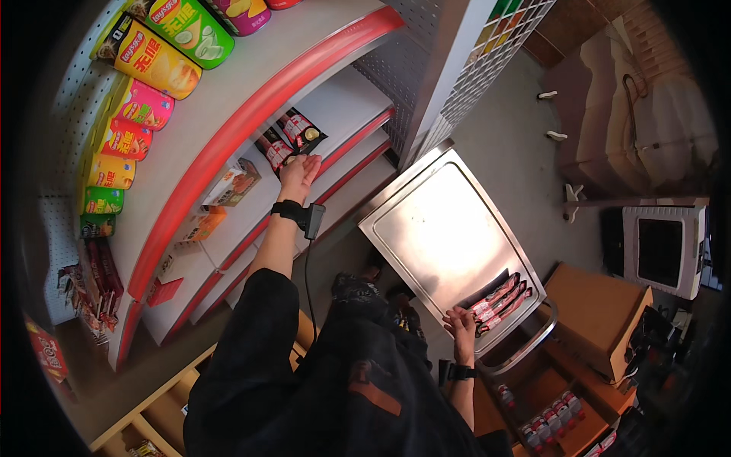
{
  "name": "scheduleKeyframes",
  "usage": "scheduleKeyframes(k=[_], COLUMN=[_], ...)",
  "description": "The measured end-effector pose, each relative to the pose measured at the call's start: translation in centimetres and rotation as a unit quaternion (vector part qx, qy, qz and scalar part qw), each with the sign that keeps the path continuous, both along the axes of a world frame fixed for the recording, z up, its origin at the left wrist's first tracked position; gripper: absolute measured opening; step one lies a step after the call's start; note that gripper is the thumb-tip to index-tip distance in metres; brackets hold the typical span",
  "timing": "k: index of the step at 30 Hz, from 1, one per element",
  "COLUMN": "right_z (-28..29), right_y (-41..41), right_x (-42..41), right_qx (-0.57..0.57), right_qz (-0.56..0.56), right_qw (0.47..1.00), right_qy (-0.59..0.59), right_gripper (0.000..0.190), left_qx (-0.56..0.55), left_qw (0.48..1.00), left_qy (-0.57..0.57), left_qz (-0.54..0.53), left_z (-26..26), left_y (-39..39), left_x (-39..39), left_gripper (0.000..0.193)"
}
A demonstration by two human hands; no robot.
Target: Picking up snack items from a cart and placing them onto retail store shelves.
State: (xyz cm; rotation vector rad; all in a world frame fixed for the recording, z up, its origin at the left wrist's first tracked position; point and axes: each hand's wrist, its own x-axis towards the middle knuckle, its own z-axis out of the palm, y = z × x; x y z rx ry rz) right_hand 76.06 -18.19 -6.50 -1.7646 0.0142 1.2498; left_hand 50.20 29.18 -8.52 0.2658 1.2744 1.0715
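My left hand (301,173) reaches into the store shelf and touches or hovers at the near end of a black and pink snack packet (276,149); whether its fingers grip it is hidden. A second similar packet (301,129) lies beside that one on the white shelf. Over the near edge of a stainless steel cart (425,228), my right hand (461,323) is at the ends of several slim black and pink packets (497,304), which lie side by side near the cart's handle. Its fingers are partly bent, and their contact with the packets is unclear.
Potato chip canisters (160,56) line the upper shelf with a curved red edge (228,137). Boxed snacks (233,183) stand on the shelf below. A wire mesh panel (485,63) rises beyond the cart. A cardboard box (597,320) and bottles (551,424) are at the right.
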Motion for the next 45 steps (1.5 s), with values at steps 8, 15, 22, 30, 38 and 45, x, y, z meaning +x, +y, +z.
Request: scheduleKeyframes(k=[8,15,22,30,38,45], right_z=[-0.6,-4.3,-9.5,-11.1,-11.3,-14.3], right_y=[-1.9,-10.1,-13.7,-13.9,-14.3,-19.9], right_x=[1.8,5.1,6.9,5.3,5.2,6.4], right_qx=[-0.004,-0.073,-0.141,-0.158,-0.135,-0.085], right_qz=[0.006,-0.024,0.017,0.002,0.027,0.034], right_qw=[1.000,0.997,0.966,0.963,0.975,0.986], right_qy=[0.018,-0.021,-0.216,-0.219,-0.174,-0.138], right_gripper=[0.028,0.026,0.030,0.045,0.054,0.039], left_qx=[-0.044,-0.040,-0.043,0.107,0.162,-0.068], left_qw=[0.996,0.953,0.755,0.564,0.600,0.687], left_qy=[0.052,0.101,0.122,0.159,0.205,-0.044], left_qz=[-0.051,-0.284,-0.643,-0.804,-0.756,-0.722], left_z=[0.4,2.1,1.7,-15.9,-16.1,-9.5], left_y=[-2.3,-8.2,-21.7,-40.7,-44.6,-36.9], left_x=[-1.0,0.9,10.2,22.3,24.9,20.0], left_gripper=[0.021,0.038,0.028,0.035,0.023,0.023])
